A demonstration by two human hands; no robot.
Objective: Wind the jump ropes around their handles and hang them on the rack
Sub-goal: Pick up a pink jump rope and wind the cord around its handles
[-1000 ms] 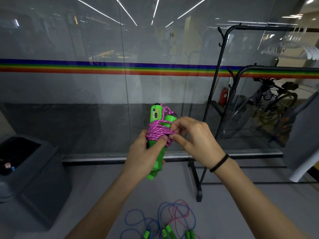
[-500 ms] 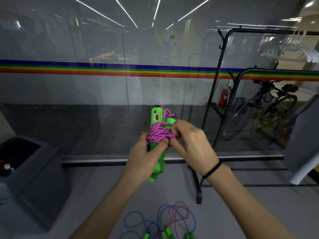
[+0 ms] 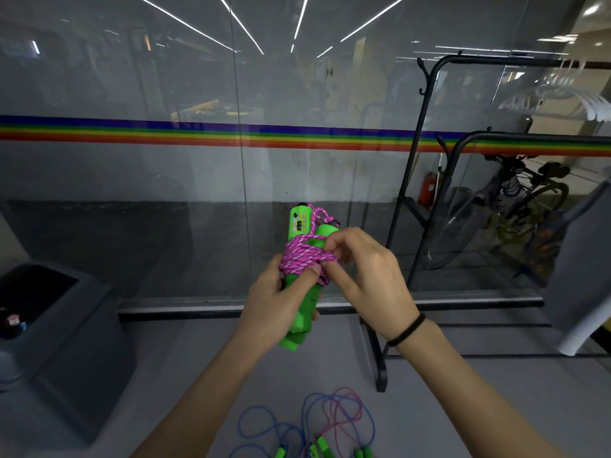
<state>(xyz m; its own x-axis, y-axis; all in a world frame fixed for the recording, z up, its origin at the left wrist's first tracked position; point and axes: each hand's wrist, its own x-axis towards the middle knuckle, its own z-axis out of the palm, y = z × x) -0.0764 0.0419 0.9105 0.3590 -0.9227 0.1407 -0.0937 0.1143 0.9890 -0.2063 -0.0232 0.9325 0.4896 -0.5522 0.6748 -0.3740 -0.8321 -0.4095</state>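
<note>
A pair of green jump-rope handles stands upright in front of me, with pink cord wound around the upper part. My left hand grips the handles from the left, thumb pressed on the cord. My right hand pinches the cord at the right side of the bundle. The black rack stands to the right, its hooks bare. Loose blue and pink ropes with green handles lie on the floor below.
A glass wall with a rainbow stripe runs straight ahead. A dark bin sits at the left. White hangers hang on the rack's top bar, a grey garment at the far right. Bicycles stand behind the glass.
The bundle has dropped slightly and my right hand's fingers have shifted on the pink cord at the bundle's right side. My left hand keeps its grip.
</note>
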